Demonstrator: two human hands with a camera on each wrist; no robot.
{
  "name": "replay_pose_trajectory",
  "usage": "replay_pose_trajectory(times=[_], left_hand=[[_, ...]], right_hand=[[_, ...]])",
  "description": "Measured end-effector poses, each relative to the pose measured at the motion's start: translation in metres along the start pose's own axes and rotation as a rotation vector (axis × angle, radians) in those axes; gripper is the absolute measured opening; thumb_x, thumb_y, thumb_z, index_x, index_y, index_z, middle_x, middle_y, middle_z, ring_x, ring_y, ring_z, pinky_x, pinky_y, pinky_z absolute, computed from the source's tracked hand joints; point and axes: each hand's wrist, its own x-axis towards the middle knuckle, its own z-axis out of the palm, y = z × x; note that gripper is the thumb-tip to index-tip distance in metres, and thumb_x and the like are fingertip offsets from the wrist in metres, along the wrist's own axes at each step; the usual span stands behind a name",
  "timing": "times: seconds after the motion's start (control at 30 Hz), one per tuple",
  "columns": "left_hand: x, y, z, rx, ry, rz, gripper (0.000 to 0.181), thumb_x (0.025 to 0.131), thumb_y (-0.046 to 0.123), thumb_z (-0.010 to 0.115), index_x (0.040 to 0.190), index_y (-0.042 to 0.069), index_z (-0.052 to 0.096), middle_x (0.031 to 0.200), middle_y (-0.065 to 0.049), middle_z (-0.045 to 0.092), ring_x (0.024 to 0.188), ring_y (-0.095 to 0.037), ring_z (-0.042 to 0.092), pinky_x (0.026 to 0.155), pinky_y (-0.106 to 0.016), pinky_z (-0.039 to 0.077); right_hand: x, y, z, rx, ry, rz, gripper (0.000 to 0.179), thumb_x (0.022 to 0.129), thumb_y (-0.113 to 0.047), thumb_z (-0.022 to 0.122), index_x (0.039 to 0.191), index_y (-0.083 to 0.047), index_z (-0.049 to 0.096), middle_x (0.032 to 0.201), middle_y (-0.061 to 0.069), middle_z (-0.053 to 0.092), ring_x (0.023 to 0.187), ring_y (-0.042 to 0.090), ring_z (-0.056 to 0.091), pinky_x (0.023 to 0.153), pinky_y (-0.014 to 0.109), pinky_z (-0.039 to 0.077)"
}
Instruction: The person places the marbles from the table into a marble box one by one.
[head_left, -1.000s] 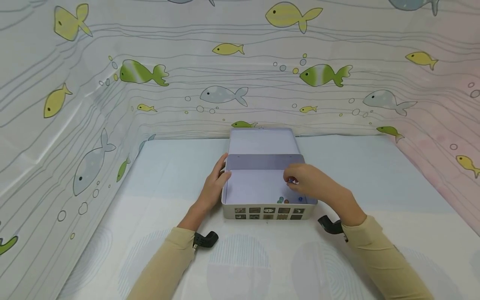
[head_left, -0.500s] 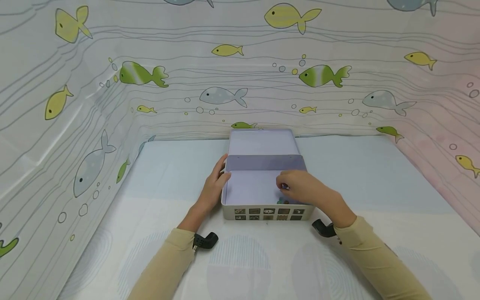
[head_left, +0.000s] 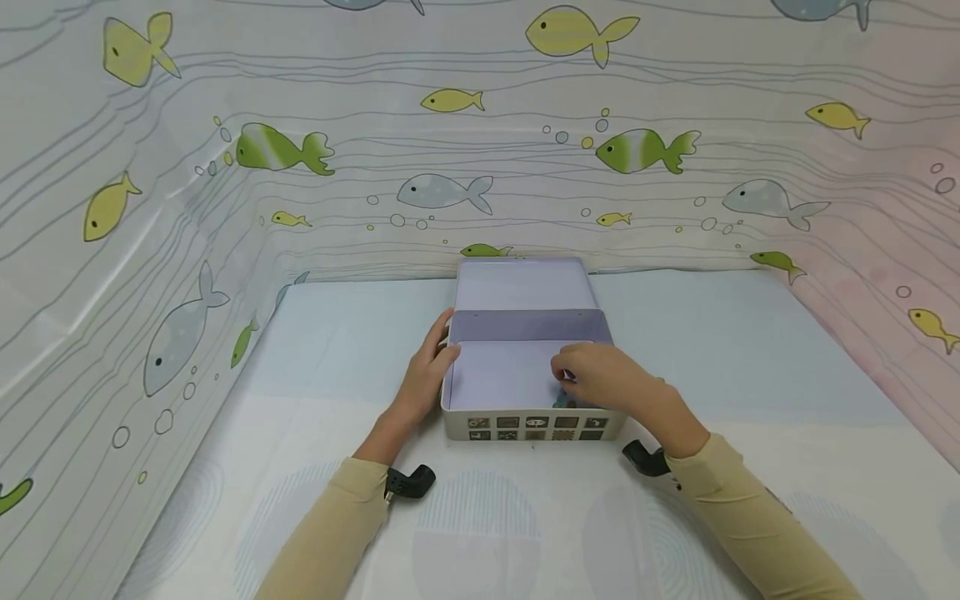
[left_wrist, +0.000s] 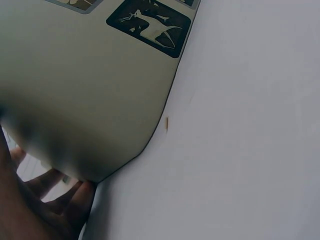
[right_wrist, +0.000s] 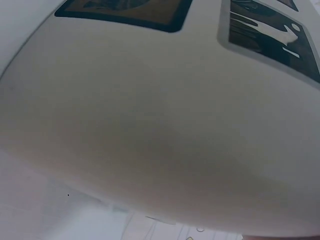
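A tin box [head_left: 498,367] stands with its lid raised, its inside pale lilac. My left hand [head_left: 422,375] holds its left side, thumb at the rim and fingers along the outer wall; in the left wrist view those fingers [left_wrist: 75,202] lie against the box's end. Inside the box's right half, my right hand [head_left: 611,373] has curled fingers pinching a small dark bluish marble [head_left: 568,377], mostly hidden. Just below the fingertips, small greenish and brown marbles [head_left: 561,401] lie at the front wall. The right wrist view shows only the box's outer wall [right_wrist: 150,115].
The raised lid [head_left: 525,283] leans back near the fish-printed sheet [head_left: 360,167] behind the table. Dark picture squares [head_left: 536,422] decorate the box's front. A pale patterned cloth [head_left: 480,517] covers the table.
My right hand has moved left and slightly toward me within the box, covering the blue marble at the front right corner. The left hand stays at the box's left side.
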Motion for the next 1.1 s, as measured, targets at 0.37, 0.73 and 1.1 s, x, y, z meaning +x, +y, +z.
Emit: replay_pose_trajectory(times=[0.37,0.73,1.1], left_hand=[[0.002,0.000,0.001,-0.007,0.007,-0.001,0.059,0.103,0.037,0.042,0.157,0.044,0.018,0.161,0.000,0.033,0.147,-0.028,0.036,0.117,-0.058,0.032],[0.001,-0.001,0.000,0.008,0.009,-0.006,0.058,0.102,0.041,0.041,0.154,0.050,0.017,0.162,0.002,0.031,0.149,-0.027,0.034,0.118,-0.057,0.031],[0.001,0.000,0.001,-0.005,0.010,-0.006,0.059,0.102,0.039,0.041,0.156,0.047,0.017,0.162,0.000,0.031,0.148,-0.029,0.034,0.117,-0.058,0.031]], right_hand=[[-0.002,0.000,-0.009,0.079,-0.043,0.063,0.007,0.090,-0.009,0.068,0.090,-0.014,0.072,0.084,-0.008,0.065,0.073,0.006,0.054,0.067,0.026,0.049],[-0.007,0.007,-0.021,0.092,-0.034,0.099,0.008,0.091,-0.007,0.066,0.095,-0.010,0.072,0.088,-0.006,0.067,0.078,0.010,0.058,0.073,0.032,0.052],[-0.013,0.013,-0.031,0.095,0.027,0.123,0.011,0.091,-0.007,0.066,0.099,-0.007,0.073,0.092,-0.001,0.069,0.083,0.013,0.061,0.076,0.033,0.054]])
